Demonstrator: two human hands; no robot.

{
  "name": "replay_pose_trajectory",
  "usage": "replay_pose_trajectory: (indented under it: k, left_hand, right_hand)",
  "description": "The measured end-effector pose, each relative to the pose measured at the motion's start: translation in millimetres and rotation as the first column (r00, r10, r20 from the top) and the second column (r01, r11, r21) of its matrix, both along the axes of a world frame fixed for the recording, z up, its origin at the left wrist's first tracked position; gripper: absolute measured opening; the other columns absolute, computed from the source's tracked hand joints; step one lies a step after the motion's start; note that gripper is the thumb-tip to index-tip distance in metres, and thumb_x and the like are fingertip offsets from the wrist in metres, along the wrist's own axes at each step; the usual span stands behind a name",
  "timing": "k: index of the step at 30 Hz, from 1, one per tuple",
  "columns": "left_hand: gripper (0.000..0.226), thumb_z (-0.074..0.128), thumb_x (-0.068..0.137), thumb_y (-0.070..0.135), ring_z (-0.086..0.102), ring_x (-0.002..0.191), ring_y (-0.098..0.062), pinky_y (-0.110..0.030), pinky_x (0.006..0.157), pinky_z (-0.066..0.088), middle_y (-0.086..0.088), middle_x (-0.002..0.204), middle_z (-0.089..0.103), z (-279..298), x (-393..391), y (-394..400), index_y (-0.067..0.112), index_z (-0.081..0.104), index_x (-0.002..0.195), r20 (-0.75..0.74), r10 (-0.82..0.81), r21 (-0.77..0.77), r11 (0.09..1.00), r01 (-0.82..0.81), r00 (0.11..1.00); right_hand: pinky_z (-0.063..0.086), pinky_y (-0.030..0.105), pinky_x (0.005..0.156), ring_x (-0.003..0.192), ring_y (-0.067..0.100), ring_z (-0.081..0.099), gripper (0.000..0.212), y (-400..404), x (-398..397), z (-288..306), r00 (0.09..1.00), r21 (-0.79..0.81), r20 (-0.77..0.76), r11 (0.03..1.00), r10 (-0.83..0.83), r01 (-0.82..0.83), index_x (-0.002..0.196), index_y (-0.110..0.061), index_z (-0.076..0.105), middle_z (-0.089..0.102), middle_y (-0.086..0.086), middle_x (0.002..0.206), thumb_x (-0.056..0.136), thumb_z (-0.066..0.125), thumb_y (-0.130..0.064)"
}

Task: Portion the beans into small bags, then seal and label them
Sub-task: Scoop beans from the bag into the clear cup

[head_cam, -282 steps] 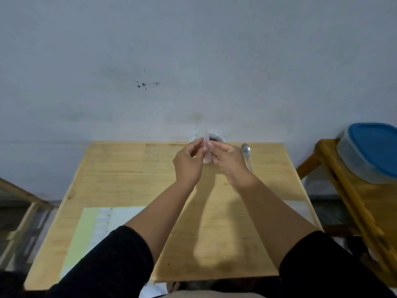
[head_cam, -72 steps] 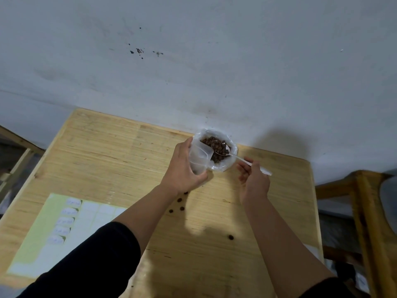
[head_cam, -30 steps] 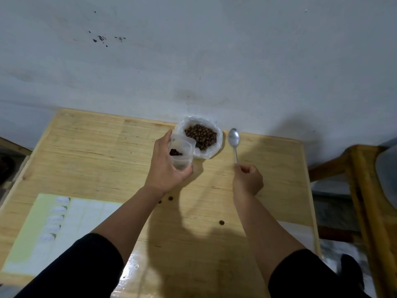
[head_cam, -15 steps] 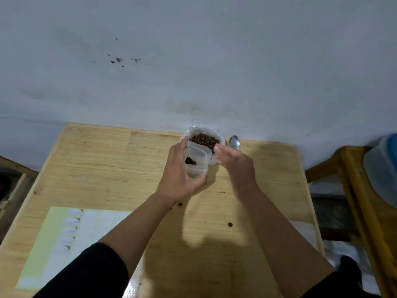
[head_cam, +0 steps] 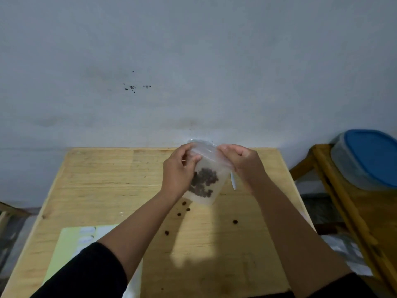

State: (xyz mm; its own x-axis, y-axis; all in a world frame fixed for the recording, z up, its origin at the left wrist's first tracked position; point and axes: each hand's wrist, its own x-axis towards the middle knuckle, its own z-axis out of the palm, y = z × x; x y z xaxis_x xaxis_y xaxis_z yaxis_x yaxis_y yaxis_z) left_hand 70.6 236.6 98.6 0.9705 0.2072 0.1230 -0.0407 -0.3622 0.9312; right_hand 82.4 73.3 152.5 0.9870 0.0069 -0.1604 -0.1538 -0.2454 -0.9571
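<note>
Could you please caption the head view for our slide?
Both hands, left hand and right hand, pinch the top of a small bag of beans.

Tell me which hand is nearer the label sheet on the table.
Left. The left hand is up and right of the label sheet; the right hand is farther right, beyond the small bag.

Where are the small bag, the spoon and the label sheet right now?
small bag [head_cam: 206, 168]: head view, on its clear front above the beans.
spoon [head_cam: 232, 182]: head view, on the handle showing beside the bag.
label sheet [head_cam: 71, 239]: head view, on its green left part.
</note>
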Motion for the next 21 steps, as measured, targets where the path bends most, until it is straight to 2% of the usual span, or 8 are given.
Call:
replay_pose_trajectory:
  k: [2,3,6,8,11,14,16,21]
  left_hand:
    - [0.030,0.061,0.091,0.027,0.061,0.092,-0.011,-0.021,0.080,0.050,0.006,0.098,0.066,2,-2,-1,0.019,0.062,0.119,-0.026,0.046,-0.095,0.994,-0.049,0.999]
    - [0.027,0.060,0.091,0.028,0.060,0.086,-0.012,-0.022,0.076,0.049,0.008,0.089,0.063,2,-4,-1,0.018,0.063,0.116,-0.037,0.058,-0.125,0.990,-0.062,0.998]
    - [0.016,0.057,0.093,0.028,0.055,0.073,-0.009,-0.029,0.072,0.051,0.010,0.074,0.056,6,-12,-4,0.019,0.063,0.104,-0.067,0.028,-0.207,0.977,-0.041,0.997]
    - [0.017,0.056,0.094,0.027,0.060,0.072,-0.009,-0.035,0.076,0.056,0.009,0.075,0.061,12,-20,-6,0.031,0.055,0.110,-0.029,-0.008,-0.274,0.962,0.000,1.000]
    - [0.039,0.056,0.093,0.022,0.062,0.069,-0.013,-0.024,0.071,0.054,0.002,0.072,0.061,22,-29,-3,0.046,0.040,0.120,0.066,-0.027,-0.242,0.969,0.042,0.997]
    - [0.028,0.056,0.093,0.017,0.060,0.070,-0.019,-0.036,0.071,0.055,0.001,0.074,0.061,29,-34,-1,0.040,0.054,0.108,0.108,-0.058,-0.177,0.981,0.076,0.993]
    - [0.021,0.055,0.093,0.014,0.061,0.071,-0.016,-0.043,0.073,0.056,0.009,0.078,0.065,33,-37,0,0.033,0.065,0.095,0.108,-0.083,-0.176,0.979,0.101,0.991]
    - [0.012,0.067,0.086,0.020,0.067,0.086,-0.012,-0.032,0.080,0.056,0.013,0.088,0.072,43,-48,-2,0.030,0.074,0.087,0.065,-0.112,-0.261,0.957,0.126,0.992]
  right_hand:
    - [0.054,0.020,0.072,0.079,0.010,0.067,0.022,-4,-12,-1,0.998,0.090,0.043,0.995,-0.050,0.046,0.104,-0.024,0.066,0.072,0.006,0.093,0.084,0.066,-0.016]
    - [0.054,0.027,0.078,0.080,0.017,0.067,0.029,-5,-19,-3,0.995,0.117,0.077,0.991,-0.068,0.059,0.105,-0.027,0.062,0.071,0.012,0.092,0.082,0.068,-0.010]
    - [0.053,0.045,0.081,0.079,0.040,0.062,0.031,-5,-31,-6,0.968,0.047,0.210,0.990,-0.137,0.130,0.094,-0.033,0.059,0.069,0.019,0.083,0.078,0.070,-0.009]
    - [0.052,0.042,0.075,0.074,0.036,0.062,0.027,-5,-33,-3,0.954,0.041,0.232,0.982,-0.191,0.187,0.088,-0.030,0.058,0.070,0.013,0.078,0.077,0.071,-0.009]
    - [0.050,0.030,0.069,0.069,0.024,0.060,0.029,-7,-37,4,0.955,0.072,0.233,0.982,-0.184,0.172,0.096,-0.026,0.054,0.069,0.013,0.078,0.079,0.069,-0.007]
    - [0.047,0.033,0.064,0.070,0.026,0.058,0.024,-12,-42,8,0.965,0.113,0.248,0.992,-0.082,0.056,0.100,-0.016,0.054,0.066,0.022,0.081,0.083,0.065,-0.003]
    - [0.048,0.026,0.066,0.074,0.021,0.057,0.015,-15,-43,9,0.961,0.099,0.277,0.995,-0.008,-0.021,0.092,-0.012,0.060,0.063,0.015,0.080,0.084,0.064,-0.001]
    - [0.049,0.016,0.065,0.071,0.007,0.060,0.013,-23,-46,14,0.972,0.125,0.224,0.987,0.067,-0.096,0.085,-0.014,0.067,0.066,0.000,0.081,0.083,0.065,-0.002]
